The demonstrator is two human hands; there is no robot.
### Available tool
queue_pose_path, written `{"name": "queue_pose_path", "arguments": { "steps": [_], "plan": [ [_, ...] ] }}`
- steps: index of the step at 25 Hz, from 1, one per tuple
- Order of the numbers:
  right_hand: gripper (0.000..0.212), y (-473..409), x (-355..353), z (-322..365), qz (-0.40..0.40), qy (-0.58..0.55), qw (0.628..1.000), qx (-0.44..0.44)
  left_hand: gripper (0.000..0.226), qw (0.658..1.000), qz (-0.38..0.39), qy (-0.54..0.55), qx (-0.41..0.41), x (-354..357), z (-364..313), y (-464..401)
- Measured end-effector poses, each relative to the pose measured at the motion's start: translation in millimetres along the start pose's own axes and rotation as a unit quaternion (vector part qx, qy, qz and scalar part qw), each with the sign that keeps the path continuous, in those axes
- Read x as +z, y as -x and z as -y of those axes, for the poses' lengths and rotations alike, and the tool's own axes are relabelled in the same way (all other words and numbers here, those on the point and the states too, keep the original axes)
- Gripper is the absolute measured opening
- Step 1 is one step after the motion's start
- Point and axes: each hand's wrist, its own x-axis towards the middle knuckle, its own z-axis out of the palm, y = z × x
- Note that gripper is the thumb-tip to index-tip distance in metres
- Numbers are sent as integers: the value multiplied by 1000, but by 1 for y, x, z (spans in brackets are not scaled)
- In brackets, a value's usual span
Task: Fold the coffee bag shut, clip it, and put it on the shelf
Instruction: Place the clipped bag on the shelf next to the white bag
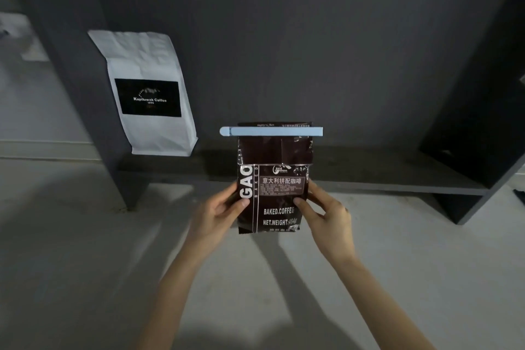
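A dark brown coffee bag (274,156) with white lettering is held upright in front of the low dark shelf (369,173). Its top is folded over, and a long light-blue clip (271,131) is clamped across the fold. My left hand (220,212) grips the bag's lower left edge, thumb on the front. My right hand (326,214) grips the lower right edge the same way. The bag's bottom hangs above the floor, nearer to me than the shelf board.
A white coffee bag (147,94) with a black label leans against the shelf unit's left side panel (85,88). The unit's dark right panel (483,122) closes the far side. Pale concrete floor (85,264) lies below my arms.
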Motion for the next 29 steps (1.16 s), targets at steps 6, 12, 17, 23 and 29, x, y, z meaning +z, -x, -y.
{"name": "queue_pose_path", "arguments": {
  "steps": [6,12,17,23,29],
  "plan": [
    [41,-65,24,40,13,7,998,-67,45,997,-43,-41,50,-40,-27,-57],
    [40,-119,56,55,22,11,995,-93,43,990,-81,-75,86,-64,-32,-108],
    [39,-134,88,28,13,16,998,-52,40,990,-96,-75,72,-61,3,-132],
    [39,-139,107,2,-26,70,997,-33,39,992,-106,-63,33,-59,42,-144],
    [40,-138,106,3,-29,85,995,-37,39,992,-107,-57,33,-59,43,-147]
  ]
}}
